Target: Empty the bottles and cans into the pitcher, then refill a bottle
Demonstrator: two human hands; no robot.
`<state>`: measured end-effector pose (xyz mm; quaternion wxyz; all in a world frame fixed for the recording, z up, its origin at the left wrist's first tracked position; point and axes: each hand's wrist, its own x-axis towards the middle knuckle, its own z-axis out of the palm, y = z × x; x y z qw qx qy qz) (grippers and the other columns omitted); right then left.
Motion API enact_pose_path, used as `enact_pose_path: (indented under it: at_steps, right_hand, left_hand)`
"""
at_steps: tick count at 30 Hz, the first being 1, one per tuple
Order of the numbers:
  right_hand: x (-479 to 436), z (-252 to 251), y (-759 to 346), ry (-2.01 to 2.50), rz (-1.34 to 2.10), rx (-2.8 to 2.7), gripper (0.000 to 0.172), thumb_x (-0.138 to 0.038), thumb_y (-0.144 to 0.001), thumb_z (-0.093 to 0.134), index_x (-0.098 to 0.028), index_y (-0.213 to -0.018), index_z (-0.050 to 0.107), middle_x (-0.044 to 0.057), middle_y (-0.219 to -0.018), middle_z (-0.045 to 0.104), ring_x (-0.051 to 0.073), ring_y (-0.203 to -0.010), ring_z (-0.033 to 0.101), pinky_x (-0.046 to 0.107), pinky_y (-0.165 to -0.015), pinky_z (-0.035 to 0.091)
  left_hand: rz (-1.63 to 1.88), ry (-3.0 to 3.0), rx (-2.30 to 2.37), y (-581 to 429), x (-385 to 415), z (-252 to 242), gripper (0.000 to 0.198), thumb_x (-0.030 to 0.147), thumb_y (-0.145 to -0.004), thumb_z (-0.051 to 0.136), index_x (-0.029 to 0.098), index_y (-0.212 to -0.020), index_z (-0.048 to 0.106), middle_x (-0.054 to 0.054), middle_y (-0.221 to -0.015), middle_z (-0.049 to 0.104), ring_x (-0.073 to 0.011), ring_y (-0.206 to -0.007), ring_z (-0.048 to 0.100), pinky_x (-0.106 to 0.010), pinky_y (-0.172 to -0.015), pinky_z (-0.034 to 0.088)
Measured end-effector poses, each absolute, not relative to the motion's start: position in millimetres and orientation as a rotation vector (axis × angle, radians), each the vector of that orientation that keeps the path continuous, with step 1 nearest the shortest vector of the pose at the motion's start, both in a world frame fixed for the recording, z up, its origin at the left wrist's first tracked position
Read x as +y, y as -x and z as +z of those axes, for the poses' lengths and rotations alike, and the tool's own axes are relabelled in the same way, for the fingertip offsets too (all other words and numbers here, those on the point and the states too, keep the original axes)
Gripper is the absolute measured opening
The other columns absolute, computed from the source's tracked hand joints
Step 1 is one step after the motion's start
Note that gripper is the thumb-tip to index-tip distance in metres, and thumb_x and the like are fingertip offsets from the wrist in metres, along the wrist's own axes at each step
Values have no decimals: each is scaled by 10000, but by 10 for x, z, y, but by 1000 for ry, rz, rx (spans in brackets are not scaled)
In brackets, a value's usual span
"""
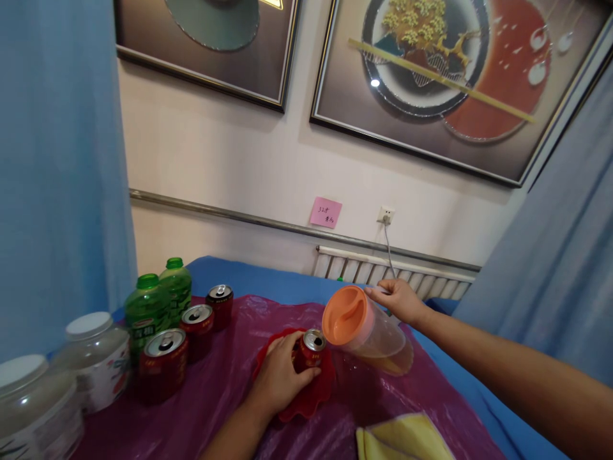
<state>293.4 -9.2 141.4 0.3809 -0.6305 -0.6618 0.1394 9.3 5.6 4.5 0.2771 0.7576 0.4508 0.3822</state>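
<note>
My left hand [278, 377] is wrapped round a red drink can [312, 351] with an opened top. The can stands in a red dish with a wavy rim [318, 395]. My right hand [400, 300] grips the handle of a clear plastic pitcher [383, 342] with an orange lid [345, 314]. Tilted to the left, the pitcher has its lid beside the can's top, and some yellowish liquid lies low inside it. I cannot make out any stream between lid and can.
Several opened cans [163, 364], two green bottles [147, 306] and two white-lidded jars [96, 358] stand on the left. A yellow cloth [405, 441] lies in front on the purple plastic sheet [349, 390]. Behind are a radiator [352, 265] and a plugged-in cord [389, 243].
</note>
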Motion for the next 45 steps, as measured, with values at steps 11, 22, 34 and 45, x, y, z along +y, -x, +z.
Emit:
enact_pose_path:
  at_steps: [11,22,34,45]
  right_hand:
    - [-90,1410,-2958,1615,350,-1704,560,-649,-756,589,-244,-545,264,-71,-536,224,83,-511,222,244,-457,170]
    - [-111,1420,-2937,1629,356,-1698,558,-666,-744,584,-244,-549,277,-67,-544,231,85,-512,234,247,-453,184]
    - [-126,1433,-2915,1639,370,-1687,540,-649,-745,585,-242,-542,294,-66,-527,246,86,-502,247,243,-452,186]
    - [-120,1435,-2926,1652,347,-1696,549,-658,-746,587,-244,-546,288,-64,-543,240,91,-514,245,245,-457,196]
  left_hand:
    - [1033,-2035,1202,-92,63,24,604,224,-623,845,230,-1194,645,-89,-1227,705,-309,-1182,604,-446,-1044,431]
    - [1020,-2042,1206,-97,70,26,606,219,-628,838,221,-1201,641,-98,-1232,700,-311,-1185,603,-458,-1050,430]
    - [1033,-2035,1218,-96,49,50,616,224,-620,849,224,-1202,645,-94,-1230,705,-311,-1181,610,-450,-1049,435]
    - [1052,-2045,1188,-95,72,22,600,211,-630,842,231,-1197,645,-89,-1232,702,-311,-1185,601,-460,-1052,429]
